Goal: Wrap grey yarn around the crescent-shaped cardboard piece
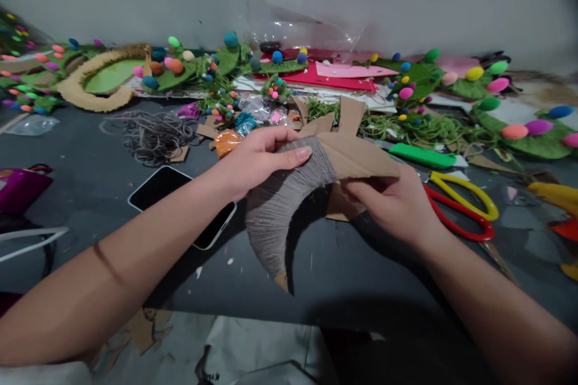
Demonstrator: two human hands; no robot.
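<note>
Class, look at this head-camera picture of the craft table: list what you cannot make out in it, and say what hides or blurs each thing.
1. Right hand: its fingertips are tucked under the cardboard crescent, so the grip is hidden.
2. Phone: the left forearm covers its near corner.
3. Yellow object: cut off by the right edge.
4. Purple object: cut off by the left edge.
5. Decorations at far left: blurred by lens distortion.
</note>
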